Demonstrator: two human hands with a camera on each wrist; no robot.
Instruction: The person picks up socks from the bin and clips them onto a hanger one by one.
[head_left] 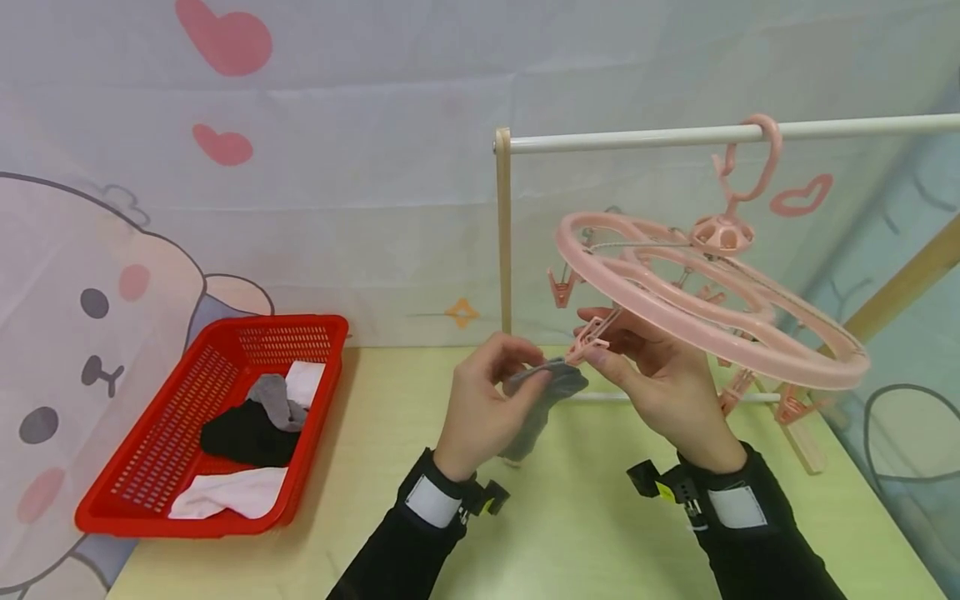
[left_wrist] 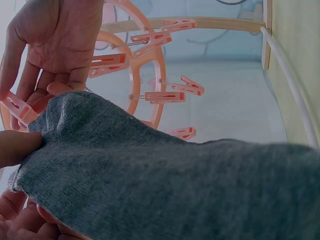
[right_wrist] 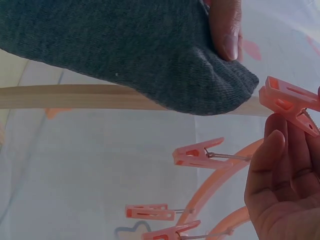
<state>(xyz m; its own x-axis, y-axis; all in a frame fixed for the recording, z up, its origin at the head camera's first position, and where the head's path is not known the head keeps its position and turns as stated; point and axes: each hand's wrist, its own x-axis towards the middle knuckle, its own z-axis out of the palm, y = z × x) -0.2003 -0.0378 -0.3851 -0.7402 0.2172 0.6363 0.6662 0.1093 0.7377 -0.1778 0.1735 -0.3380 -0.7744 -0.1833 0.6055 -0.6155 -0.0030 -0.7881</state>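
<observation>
A grey sock (head_left: 551, 387) hangs from my left hand (head_left: 491, 404), pinched between thumb and fingers near its upper end. My right hand (head_left: 667, 375) grips a pink clothespin (head_left: 588, 340) that dangles from the rim of a round pink drying hanger (head_left: 645, 312). In the right wrist view the clothespin (right_wrist: 287, 102) has its tip right at the edge of the sock (right_wrist: 200, 75). The sock (left_wrist: 150, 165) fills much of the left wrist view, overlapping part of the right hand (left_wrist: 60, 40).
The hanger hooks over a white rail (head_left: 637, 137) on a wooden stand (head_left: 505, 233). Several other clothespins (head_left: 561, 287) hang around its ring. To the left, a red basket (head_left: 142, 417) holds black, grey and white fabric pieces on the pale table (head_left: 390, 467).
</observation>
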